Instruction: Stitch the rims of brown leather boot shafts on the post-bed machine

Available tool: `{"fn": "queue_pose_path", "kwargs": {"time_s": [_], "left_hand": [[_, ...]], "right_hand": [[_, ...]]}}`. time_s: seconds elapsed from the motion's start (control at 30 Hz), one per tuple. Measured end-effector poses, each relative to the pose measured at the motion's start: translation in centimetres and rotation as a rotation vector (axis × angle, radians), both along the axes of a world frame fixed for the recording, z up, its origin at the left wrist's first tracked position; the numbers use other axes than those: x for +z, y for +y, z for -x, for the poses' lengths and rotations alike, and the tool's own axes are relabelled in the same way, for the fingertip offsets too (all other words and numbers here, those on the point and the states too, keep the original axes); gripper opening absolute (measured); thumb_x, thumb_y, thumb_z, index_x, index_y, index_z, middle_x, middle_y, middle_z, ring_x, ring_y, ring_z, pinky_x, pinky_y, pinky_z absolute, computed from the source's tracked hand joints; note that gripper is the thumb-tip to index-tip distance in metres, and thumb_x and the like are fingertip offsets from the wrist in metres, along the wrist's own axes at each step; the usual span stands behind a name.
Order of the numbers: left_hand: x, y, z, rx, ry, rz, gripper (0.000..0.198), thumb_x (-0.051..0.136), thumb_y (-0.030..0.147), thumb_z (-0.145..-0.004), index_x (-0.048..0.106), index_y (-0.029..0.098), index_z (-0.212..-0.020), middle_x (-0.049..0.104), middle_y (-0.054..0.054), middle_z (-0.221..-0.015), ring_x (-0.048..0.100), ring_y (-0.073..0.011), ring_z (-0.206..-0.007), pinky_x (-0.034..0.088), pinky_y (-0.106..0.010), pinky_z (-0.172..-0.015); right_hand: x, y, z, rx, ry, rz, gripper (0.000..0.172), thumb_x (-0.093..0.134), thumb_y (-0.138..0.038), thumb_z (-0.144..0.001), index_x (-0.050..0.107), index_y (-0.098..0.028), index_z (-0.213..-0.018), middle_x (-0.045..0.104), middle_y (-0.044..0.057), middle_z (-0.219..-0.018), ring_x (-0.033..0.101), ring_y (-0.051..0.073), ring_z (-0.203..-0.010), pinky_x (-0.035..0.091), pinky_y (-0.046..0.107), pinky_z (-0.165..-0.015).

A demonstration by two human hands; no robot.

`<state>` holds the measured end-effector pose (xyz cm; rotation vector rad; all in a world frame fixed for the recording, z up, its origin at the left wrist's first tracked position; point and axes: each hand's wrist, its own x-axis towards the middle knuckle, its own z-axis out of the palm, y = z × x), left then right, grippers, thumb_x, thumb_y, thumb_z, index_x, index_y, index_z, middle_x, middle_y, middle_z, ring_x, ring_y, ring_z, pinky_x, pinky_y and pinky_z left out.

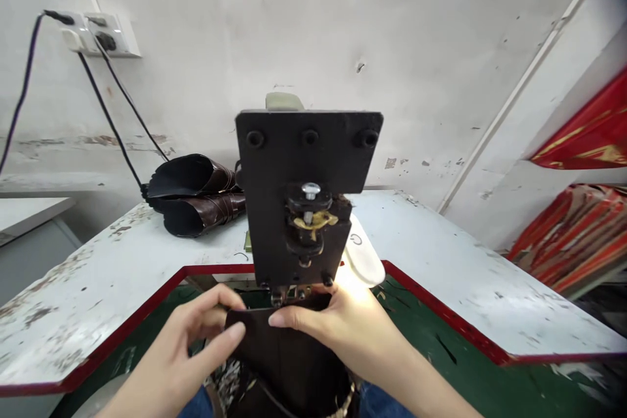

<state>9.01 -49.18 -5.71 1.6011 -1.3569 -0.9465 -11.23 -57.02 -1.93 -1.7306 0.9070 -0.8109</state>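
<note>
A dark leather piece (pixel 289 346) hangs below the head of a black machine (pixel 304 163), its upper edge at the small metal parts (pixel 289 294) at the machine's bottom. My left hand (pixel 196 339) closes on the piece's left corner, thumb in front and fingers bent behind. My right hand (pixel 337 326) grips the upper edge just right of the metal parts, with the thumb laid across the front. Its other fingers are hidden behind the leather and the machine. Bright light from a white lamp (pixel 365 255) falls on the back of this hand.
Two dark brown boot shafts (pixel 196 196) lie on the worn white table (pixel 98 261) at the left. The table's red edge (pixel 441 313) frames a cut-out around the machine. Cords run down from wall sockets (pixel 102 36). Red-orange bundled material (pixel 578 235) is at the right.
</note>
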Motion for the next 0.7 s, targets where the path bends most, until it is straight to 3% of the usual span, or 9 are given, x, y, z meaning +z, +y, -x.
{"fn": "queue_pose_path", "kwargs": {"time_s": [0.07,0.17,0.2,0.33,0.43,0.53,0.7], "left_hand": [[1.1,-0.9,0.5,-0.065,-0.109,0.004,0.038,0.072,0.056,-0.077,0.073,0.023,-0.095,0.072,-0.003,-0.090,0.064,-0.0235,-0.092,0.048,-0.025,-0.080],[1.9,-2.0,1.6,-0.217,-0.181,0.009,0.031,0.071,0.051,-0.078,0.080,0.023,-0.085,0.075,-0.004,-0.090,0.064,-0.0272,-0.095,0.049,-0.027,-0.079],[1.9,-2.2,1.9,-0.211,-0.158,-0.005,0.033,0.068,0.053,-0.080,0.080,0.022,-0.082,0.075,-0.004,-0.088,0.064,-0.0276,-0.094,0.050,-0.027,-0.077],[0.7,-1.6,2.1,0.137,-0.088,-0.050,0.046,0.074,0.063,-0.071,0.080,0.021,-0.089,0.073,-0.008,-0.096,0.065,-0.0308,-0.098,0.054,-0.032,-0.080],[-0.1,-1.0,1.2,0.111,-0.062,0.007,0.042,0.074,0.059,-0.074,0.081,0.021,-0.089,0.074,-0.008,-0.093,0.068,-0.0302,-0.095,0.055,-0.032,-0.081],[-0.5,-0.5,-0.1,0.071,-0.032,0.039,0.034,0.071,0.053,-0.079,0.081,0.021,-0.083,0.076,-0.006,-0.088,0.069,-0.0277,-0.089,0.055,-0.029,-0.077],[-1.2,0.2,-1.3,0.177,-0.112,-0.008,0.042,0.072,0.061,-0.075,0.080,0.021,-0.084,0.074,-0.007,-0.091,0.067,-0.0289,-0.094,0.053,-0.032,-0.084]], "right_hand": [[0.1,0.1,-0.4,0.013,-0.016,-0.001,0.016,0.086,-0.025,-0.072,0.078,-0.029,-0.085,0.075,-0.007,-0.086,0.068,0.016,-0.083,0.052,0.021,-0.073],[0.2,-0.3,0.4,0.017,0.009,0.014,0.014,0.083,-0.026,-0.075,0.077,-0.029,-0.088,0.075,-0.007,-0.090,0.067,0.016,-0.085,0.052,0.021,-0.074],[0.3,-0.6,1.1,0.010,0.059,0.050,0.013,0.083,-0.029,-0.076,0.077,-0.028,-0.088,0.074,-0.005,-0.089,0.067,0.017,-0.085,0.051,0.022,-0.072],[0.7,-1.8,4.7,0.030,0.394,0.185,0.025,0.080,-0.048,-0.078,0.074,-0.024,-0.073,0.070,0.002,-0.091,0.063,0.023,-0.087,0.050,0.030,-0.073],[0.8,-1.7,5.8,0.030,0.420,0.153,0.024,0.079,-0.046,-0.079,0.072,-0.025,-0.070,0.069,0.001,-0.097,0.062,0.023,-0.093,0.049,0.031,-0.079],[0.4,-1.1,4.8,0.032,0.309,0.106,0.023,0.078,-0.040,-0.081,0.069,-0.024,-0.066,0.067,-0.001,-0.083,0.063,0.021,-0.086,0.048,0.029,-0.074],[0.6,-0.9,3.2,0.034,0.287,0.137,0.021,0.080,-0.036,-0.077,0.069,-0.025,-0.064,0.062,-0.002,-0.065,0.063,0.021,-0.081,0.047,0.025,-0.062]]}}
